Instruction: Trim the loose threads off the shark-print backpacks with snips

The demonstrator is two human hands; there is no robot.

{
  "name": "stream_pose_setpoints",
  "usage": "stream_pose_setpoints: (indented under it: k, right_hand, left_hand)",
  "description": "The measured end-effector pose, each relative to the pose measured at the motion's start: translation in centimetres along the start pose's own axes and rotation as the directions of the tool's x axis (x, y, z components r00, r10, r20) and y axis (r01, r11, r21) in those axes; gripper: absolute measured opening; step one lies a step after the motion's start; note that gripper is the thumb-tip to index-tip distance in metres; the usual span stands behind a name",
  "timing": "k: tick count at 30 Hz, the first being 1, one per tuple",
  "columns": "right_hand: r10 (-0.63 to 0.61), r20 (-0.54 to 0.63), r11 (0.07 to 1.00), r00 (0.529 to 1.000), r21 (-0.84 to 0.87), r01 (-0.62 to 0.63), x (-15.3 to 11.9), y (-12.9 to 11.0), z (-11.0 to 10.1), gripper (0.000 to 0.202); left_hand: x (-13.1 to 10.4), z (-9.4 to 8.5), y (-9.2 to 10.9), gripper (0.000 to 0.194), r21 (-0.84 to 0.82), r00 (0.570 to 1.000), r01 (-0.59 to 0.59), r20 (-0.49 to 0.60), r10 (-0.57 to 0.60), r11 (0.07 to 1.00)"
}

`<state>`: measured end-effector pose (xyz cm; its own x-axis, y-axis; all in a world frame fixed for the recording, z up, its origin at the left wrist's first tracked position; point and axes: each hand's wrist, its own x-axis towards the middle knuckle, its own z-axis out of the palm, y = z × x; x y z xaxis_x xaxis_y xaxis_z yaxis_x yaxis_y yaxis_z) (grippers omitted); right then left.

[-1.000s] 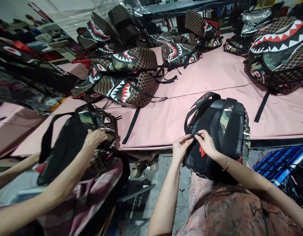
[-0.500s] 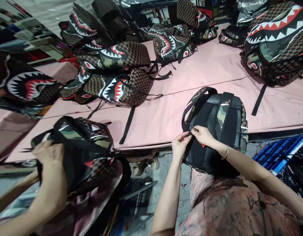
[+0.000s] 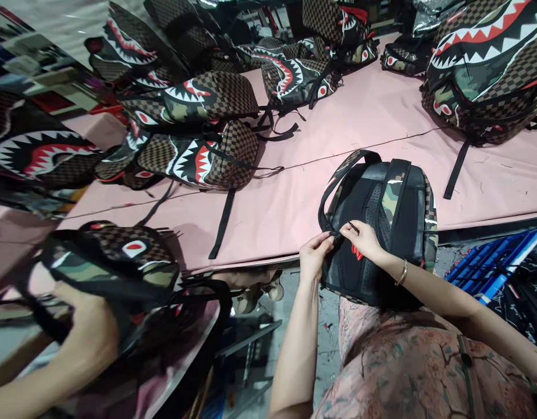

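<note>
A backpack (image 3: 364, 192) leans against the table edge in front of my body, its black padded back and shoulder straps facing up. My left hand (image 3: 314, 251) pinches a black strap (image 3: 333, 234) at the backpack's left side between thumb and fingertips. Close beside it, my right hand (image 3: 363, 240) is closed over what looks like small red-handled scissors (image 3: 356, 252). Their red part shows under the palm, and a dark tip pokes out near the thumb. Most of this tool is hidden. The right fingertips are right by the strap.
The pink-covered table (image 3: 320, 186) carries several shark-mouth backpacks (image 3: 198, 154), with a large one (image 3: 482, 75) at right. A co-worker's hand (image 3: 87, 326) handles another backpack (image 3: 120, 256) at left. Blue folded frames (image 3: 490, 267) stand at lower right.
My right fingertips have shifted slightly on the strap, and the dark tip now points up from them. The co-worker's backpack has turned and moved left. The view has shifted slightly.
</note>
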<state>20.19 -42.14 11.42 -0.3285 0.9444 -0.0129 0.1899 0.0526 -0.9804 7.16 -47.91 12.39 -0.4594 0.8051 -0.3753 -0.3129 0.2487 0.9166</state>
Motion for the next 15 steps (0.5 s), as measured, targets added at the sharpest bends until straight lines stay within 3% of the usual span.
stream_pose_setpoints:
  k: [3, 7, 11, 15]
  right_hand:
    - [-0.174, -0.041, 0.980, 0.984, -0.101, 0.169, -0.7, -0.1, -0.2, 0.017]
    - [-0.276, 0.055, 0.946, 0.960, -0.162, 0.281, -0.2, -0.4, 0.2, 0.023]
    - [-0.168, 0.003, 0.982, 0.986, -0.089, 0.167, 0.5, 0.0, 0.8, 0.011]
    - [0.060, 0.024, 0.998, 0.998, 0.033, -0.061, 0.2, 0.5, -0.3, 0.021]
  left_hand:
    - [0.1, 0.1, 0.1, 0.035, -0.043, 0.999, 0.028, 0.016, -0.028, 0.999]
    - [-0.1, 0.1, 0.0, 0.031, -0.038, 0.998, -0.002, 0.066, 0.004, 0.999]
    - [0.0, 0.0, 0.1, 0.033, -0.069, 0.997, 0.039, 0.063, -0.035, 0.997]
    - [0.4, -0.2, 0.5, 0.034, -0.132, 0.993, 0.114, 0.053, -0.108, 0.985]
